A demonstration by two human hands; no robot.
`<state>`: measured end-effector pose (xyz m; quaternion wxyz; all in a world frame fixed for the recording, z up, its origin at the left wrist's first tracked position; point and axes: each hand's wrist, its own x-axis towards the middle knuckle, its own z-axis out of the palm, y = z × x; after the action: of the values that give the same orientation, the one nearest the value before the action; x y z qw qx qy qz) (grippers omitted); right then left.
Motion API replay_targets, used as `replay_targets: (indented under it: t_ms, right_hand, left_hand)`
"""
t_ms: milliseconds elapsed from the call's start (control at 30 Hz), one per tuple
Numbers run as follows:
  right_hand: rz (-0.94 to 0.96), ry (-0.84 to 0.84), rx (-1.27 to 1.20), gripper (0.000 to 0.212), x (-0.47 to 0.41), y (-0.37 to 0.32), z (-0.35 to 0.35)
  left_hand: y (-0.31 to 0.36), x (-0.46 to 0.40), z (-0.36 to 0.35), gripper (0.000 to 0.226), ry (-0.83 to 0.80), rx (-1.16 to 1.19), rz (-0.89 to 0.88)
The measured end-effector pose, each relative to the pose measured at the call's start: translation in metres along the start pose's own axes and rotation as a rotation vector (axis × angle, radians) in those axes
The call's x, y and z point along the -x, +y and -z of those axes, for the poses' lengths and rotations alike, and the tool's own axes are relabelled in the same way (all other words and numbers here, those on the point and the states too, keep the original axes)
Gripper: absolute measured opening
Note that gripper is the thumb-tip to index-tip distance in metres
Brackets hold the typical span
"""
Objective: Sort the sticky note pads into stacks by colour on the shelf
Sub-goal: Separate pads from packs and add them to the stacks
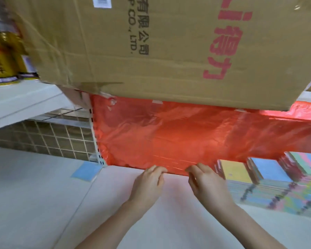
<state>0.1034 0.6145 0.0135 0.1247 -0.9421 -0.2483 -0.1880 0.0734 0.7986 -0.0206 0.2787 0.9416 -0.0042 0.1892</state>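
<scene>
Both hands, left hand (149,178) and right hand (205,180), are pinching the red plastic sheet (178,137) with curled fingers; tugging is risking toppling the sticky note pads (258,178) alongside.

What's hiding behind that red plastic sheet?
The red plastic sheet hangs below the cardboard box and covers whatever lies behind. Only at its right edge do stacked sticky note pads show. Both hands pinch its lower edge.
</scene>
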Motion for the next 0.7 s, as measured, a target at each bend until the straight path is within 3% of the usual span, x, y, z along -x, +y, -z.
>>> replay_targets:
  t_ms: [167, 333, 600, 700]
  right_hand:
    - [0.135, -0.184, -0.148, 0.024, -0.014, -0.08, -0.064]
    - [0.142, -0.326, -0.211, 0.029, -0.024, -0.132, -0.105]
    - [0.034, -0.394, -0.236, 0.028, -0.04, -0.162, -0.135]
    - [0.005, -0.394, -0.23, 0.029, -0.038, -0.162, -0.138]
  left_hand:
    - [-0.117, 0.036, 0.045, 0.029, -0.003, -0.146, 0.231]
    - [-0.196, 0.043, 0.073, 0.034, 0.0, -0.259, 0.375]
    - [-0.247, 0.027, 0.071, 0.074, -0.069, -0.365, 0.525]
    - [-0.25, 0.024, 0.07, 0.073, -0.076, -0.414, 0.54]
